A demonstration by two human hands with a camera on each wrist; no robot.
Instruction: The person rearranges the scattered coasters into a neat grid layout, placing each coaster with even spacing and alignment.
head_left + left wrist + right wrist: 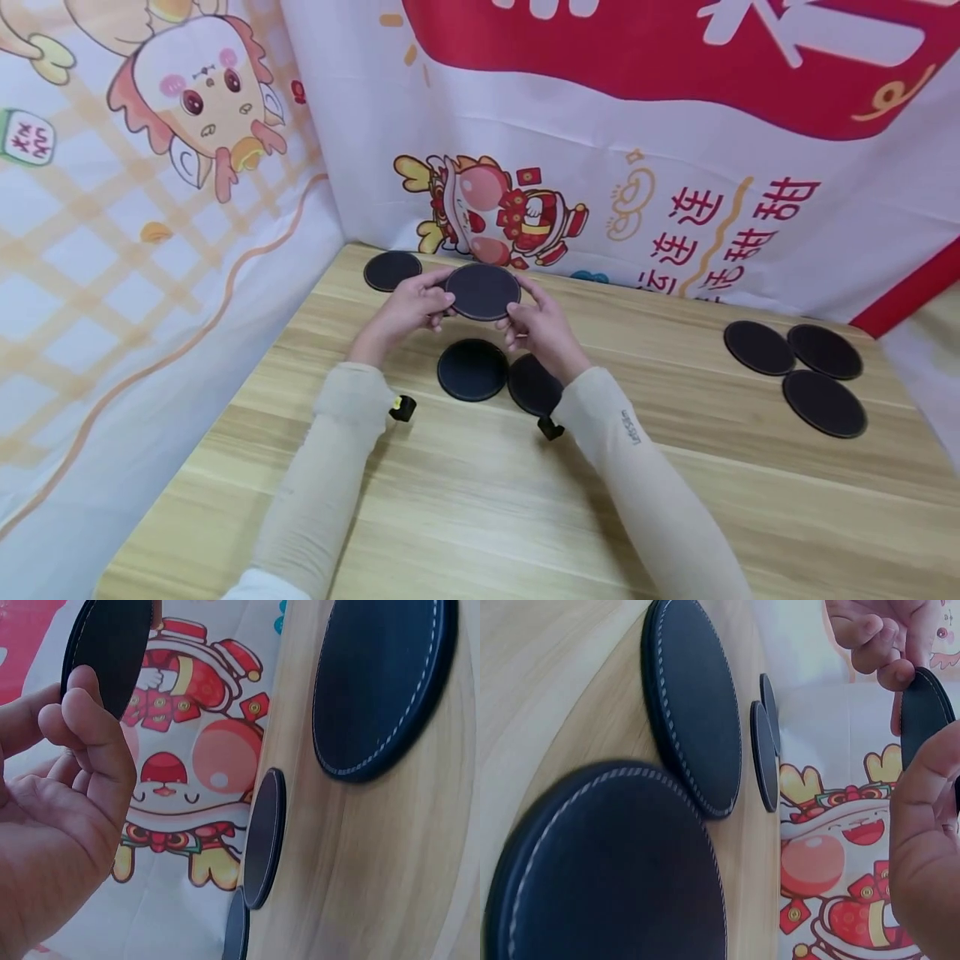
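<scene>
A round black coaster (482, 292) with pale edge stitching is held up above the table, near its back edge. My left hand (408, 310) pinches its left rim between thumb and fingers, and my right hand (542, 325) pinches the right rim. In the left wrist view the held coaster (112, 656) stands tilted at the thumb. Below the hands lie two more coasters, a left one (472, 369) and a right one (534, 385) partly covered by my right hand.
Another coaster (392, 271) lies at the table's back left; the left wrist view shows a second one (266, 838) beside it. Three coasters (825, 403) lie grouped at the right. Printed cloth (585, 117) hangs behind the wooden table (465, 500) and along its left.
</scene>
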